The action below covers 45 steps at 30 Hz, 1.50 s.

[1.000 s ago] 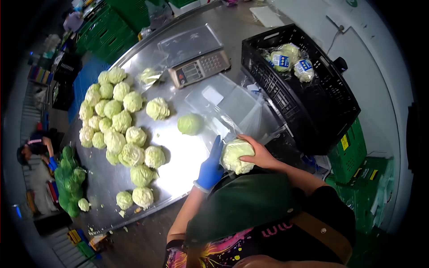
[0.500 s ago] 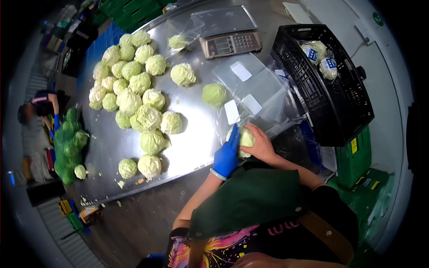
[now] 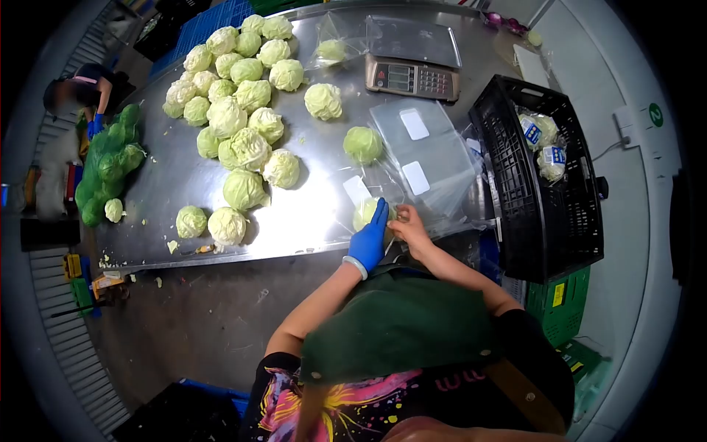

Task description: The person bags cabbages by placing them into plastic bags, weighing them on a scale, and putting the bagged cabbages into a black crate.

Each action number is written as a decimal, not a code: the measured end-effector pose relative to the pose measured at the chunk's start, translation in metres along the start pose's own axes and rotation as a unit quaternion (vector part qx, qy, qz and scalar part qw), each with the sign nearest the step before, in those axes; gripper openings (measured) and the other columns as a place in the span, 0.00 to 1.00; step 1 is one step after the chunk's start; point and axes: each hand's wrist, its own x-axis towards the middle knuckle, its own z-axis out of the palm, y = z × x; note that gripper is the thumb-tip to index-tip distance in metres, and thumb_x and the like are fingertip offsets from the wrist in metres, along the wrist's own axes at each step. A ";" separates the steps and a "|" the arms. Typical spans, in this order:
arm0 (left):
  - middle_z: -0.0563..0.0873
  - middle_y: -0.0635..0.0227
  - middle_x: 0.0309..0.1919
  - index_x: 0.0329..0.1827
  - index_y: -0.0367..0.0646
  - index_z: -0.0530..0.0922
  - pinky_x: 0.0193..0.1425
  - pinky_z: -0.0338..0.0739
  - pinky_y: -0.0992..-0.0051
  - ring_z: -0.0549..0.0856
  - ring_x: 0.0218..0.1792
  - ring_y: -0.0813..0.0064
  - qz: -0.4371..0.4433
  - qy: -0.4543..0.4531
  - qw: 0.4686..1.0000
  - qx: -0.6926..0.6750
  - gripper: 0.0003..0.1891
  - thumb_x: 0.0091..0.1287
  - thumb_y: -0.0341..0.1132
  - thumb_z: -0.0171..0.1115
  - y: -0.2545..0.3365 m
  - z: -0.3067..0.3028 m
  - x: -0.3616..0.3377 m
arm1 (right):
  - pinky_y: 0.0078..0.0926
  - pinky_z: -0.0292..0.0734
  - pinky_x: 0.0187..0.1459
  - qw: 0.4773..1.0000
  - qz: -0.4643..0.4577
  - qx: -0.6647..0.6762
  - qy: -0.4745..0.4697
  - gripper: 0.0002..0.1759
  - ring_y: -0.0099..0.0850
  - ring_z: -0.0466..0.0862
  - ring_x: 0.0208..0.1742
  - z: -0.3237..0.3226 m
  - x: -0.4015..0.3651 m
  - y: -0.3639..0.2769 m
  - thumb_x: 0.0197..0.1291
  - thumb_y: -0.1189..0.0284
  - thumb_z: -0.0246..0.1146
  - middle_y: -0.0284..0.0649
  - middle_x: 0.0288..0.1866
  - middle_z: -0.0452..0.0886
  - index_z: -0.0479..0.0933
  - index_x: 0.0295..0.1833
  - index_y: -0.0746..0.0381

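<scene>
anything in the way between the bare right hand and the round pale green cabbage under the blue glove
Partly: the blue-gloved left hand lies across the side of the cabbage nearest the bare right hand. Clear plastic film seems to cover the cabbage; its edges are unclear. Nothing else visibly intervenes.

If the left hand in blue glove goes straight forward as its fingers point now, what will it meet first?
Most likely the left edge of the clear plastic bags lying flat on the table, just past the cabbage that the left hand partly covers; depth is hard to judge.
</scene>
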 end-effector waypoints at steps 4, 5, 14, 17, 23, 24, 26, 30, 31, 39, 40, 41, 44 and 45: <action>0.61 0.60 0.77 0.78 0.47 0.58 0.43 0.82 0.57 0.85 0.41 0.47 -0.017 -0.029 0.998 0.062 0.40 0.58 0.21 0.56 0.023 -0.009 -0.005 | 0.39 0.76 0.54 0.943 -0.234 -0.238 -0.004 0.34 0.47 0.76 0.58 -0.009 0.022 0.023 0.48 0.84 0.69 0.51 0.60 0.68 0.64 0.62 0.64; 0.61 0.60 0.77 0.78 0.47 0.58 0.43 0.82 0.57 0.85 0.41 0.47 -0.021 -0.029 0.997 0.065 0.40 0.58 0.21 0.56 0.020 -0.005 -0.008 | 0.41 0.75 0.56 0.848 -0.343 -0.402 0.053 0.35 0.51 0.75 0.58 -0.004 0.028 0.019 0.47 0.85 0.69 0.54 0.60 0.67 0.64 0.62 0.64; 0.82 0.60 0.62 0.55 0.45 0.81 0.38 0.76 0.75 0.86 0.46 0.67 0.101 0.228 0.968 0.000 0.34 0.44 0.10 0.47 0.029 -0.104 -0.018 | 0.45 0.76 0.41 0.711 -0.526 -0.465 -0.047 0.11 0.45 0.80 0.40 -0.018 0.016 -0.082 0.57 0.65 0.62 0.42 0.32 0.79 0.76 0.28 0.61; 0.78 0.55 0.63 0.54 0.40 0.77 0.40 0.75 0.74 0.85 0.50 0.61 0.022 0.248 0.955 -0.162 0.27 0.50 0.10 0.49 0.028 -0.092 -0.039 | 0.46 0.77 0.36 0.679 -0.471 -0.558 -0.076 0.10 0.46 0.82 0.35 -0.040 -0.007 -0.080 0.56 0.67 0.62 0.43 0.30 0.80 0.77 0.29 0.62; 0.85 0.46 0.45 0.75 0.45 0.63 0.41 0.79 0.59 0.86 0.41 0.48 -0.198 0.155 0.955 0.155 0.34 0.65 0.31 0.63 0.010 -0.027 -0.126 | 0.46 0.77 0.33 0.668 -0.425 -0.600 -0.117 0.09 0.46 0.83 0.32 -0.082 -0.061 -0.033 0.55 0.69 0.63 0.46 0.28 0.80 0.76 0.28 0.64; 0.85 0.46 0.45 0.75 0.45 0.63 0.41 0.79 0.59 0.86 0.41 0.48 -0.202 0.156 0.954 0.155 0.34 0.65 0.31 0.63 0.004 -0.014 -0.141 | 0.45 0.77 0.32 0.661 -0.430 -0.603 -0.119 0.09 0.45 0.83 0.32 -0.089 -0.060 -0.024 0.53 0.69 0.63 0.45 0.27 0.80 0.77 0.29 0.63; 0.86 0.45 0.37 0.78 0.47 0.58 0.38 0.79 0.58 0.86 0.35 0.48 -0.253 0.054 0.944 0.203 0.34 0.69 0.37 0.59 -0.002 0.004 -0.164 | 0.44 0.77 0.33 0.654 -0.427 -0.612 -0.128 0.08 0.44 0.83 0.32 -0.096 -0.066 -0.020 0.52 0.69 0.63 0.44 0.27 0.80 0.77 0.30 0.63; 0.86 0.46 0.39 0.78 0.50 0.59 0.37 0.81 0.61 0.87 0.33 0.51 -0.365 0.110 0.920 0.094 0.32 0.71 0.34 0.57 0.015 0.007 -0.166 | 0.39 0.78 0.40 0.629 -0.425 -0.632 -0.155 0.07 0.39 0.83 0.39 -0.092 -0.098 -0.046 0.52 0.69 0.65 0.41 0.33 0.81 0.77 0.35 0.61; 0.87 0.48 0.41 0.77 0.48 0.59 0.38 0.82 0.62 0.88 0.35 0.54 -0.373 0.137 0.901 -0.175 0.30 0.72 0.33 0.55 -0.010 0.021 -0.172 | 0.39 0.78 0.40 0.625 -0.428 -0.632 -0.162 0.07 0.39 0.83 0.39 -0.082 -0.105 -0.052 0.52 0.69 0.65 0.41 0.33 0.81 0.77 0.35 0.61; 0.85 0.59 0.43 0.57 0.36 0.76 0.44 0.83 0.69 0.86 0.44 0.66 -0.244 0.130 0.795 -0.540 0.13 0.70 0.27 0.55 -0.035 0.026 -0.178 | 0.40 0.76 0.46 0.575 -0.518 -0.481 -0.412 0.12 0.41 0.80 0.44 0.025 -0.108 0.015 0.53 0.66 0.69 0.39 0.39 0.80 0.77 0.39 0.59; 0.85 0.62 0.41 0.52 0.37 0.79 0.44 0.81 0.69 0.86 0.42 0.69 -0.223 0.159 0.808 -0.522 0.11 0.69 0.28 0.57 -0.046 0.033 -0.179 | 0.41 0.76 0.42 0.542 -0.504 -0.503 -0.446 0.12 0.43 0.80 0.43 0.029 -0.108 0.021 0.53 0.65 0.69 0.40 0.39 0.80 0.77 0.37 0.60; 0.85 0.62 0.41 0.52 0.37 0.79 0.44 0.81 0.69 0.86 0.42 0.69 -0.223 0.161 0.807 -0.523 0.11 0.69 0.28 0.57 -0.055 0.037 -0.186 | 0.41 0.76 0.42 0.541 -0.504 -0.503 -0.448 0.12 0.43 0.80 0.43 0.024 -0.108 0.024 0.53 0.65 0.69 0.40 0.39 0.80 0.77 0.37 0.60; 0.82 0.56 0.56 0.74 0.38 0.63 0.49 0.84 0.68 0.85 0.51 0.66 -0.372 0.137 0.711 -0.581 0.26 0.72 0.27 0.52 -0.042 0.016 -0.182 | 0.42 0.76 0.41 0.536 -0.469 -0.433 -0.553 0.11 0.45 0.80 0.42 0.007 -0.112 0.011 0.54 0.66 0.68 0.41 0.37 0.79 0.77 0.35 0.61; 0.83 0.57 0.54 0.73 0.39 0.64 0.50 0.84 0.68 0.86 0.50 0.66 -0.308 0.099 0.807 -0.495 0.26 0.72 0.28 0.52 -0.043 0.016 -0.183 | 0.42 0.77 0.41 0.616 -0.457 -0.393 -0.507 0.10 0.46 0.80 0.42 0.004 -0.115 0.006 0.55 0.66 0.68 0.41 0.37 0.79 0.77 0.36 0.61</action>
